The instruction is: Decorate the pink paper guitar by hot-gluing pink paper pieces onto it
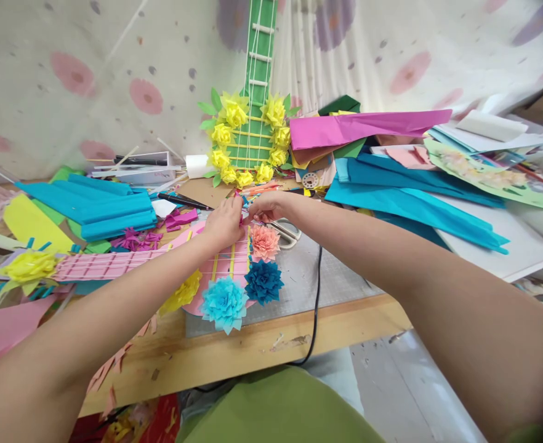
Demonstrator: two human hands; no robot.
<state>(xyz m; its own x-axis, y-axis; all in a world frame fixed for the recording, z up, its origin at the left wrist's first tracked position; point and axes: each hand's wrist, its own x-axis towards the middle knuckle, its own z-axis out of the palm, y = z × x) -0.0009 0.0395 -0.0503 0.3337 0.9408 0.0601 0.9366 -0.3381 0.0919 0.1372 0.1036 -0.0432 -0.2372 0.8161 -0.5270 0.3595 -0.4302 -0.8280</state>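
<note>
My left hand [226,223] is over the far edge of a pink paper guitar [240,261], its fingers closed around a small magenta paper piece [244,215] that is mostly hidden. Close beside it, my right hand [268,207] has its fingers curled together; what they hold is hidden. Paper flowers line the guitar's body: coral [265,242], dark blue [264,282], light blue [225,304] and yellow [182,291]. Its strung pink neck [109,264] runs to the left, partly behind my left forearm. Scissors [289,234] lie just beyond the coral flower.
A green paper guitar [253,135] with yellow flowers stands against the patterned curtain. Blue crepe paper [100,206] is heaped at left, more sheets [410,203] at right. A black cable [317,301] crosses the cutting mat [340,286] and hangs over the table's front edge [345,320].
</note>
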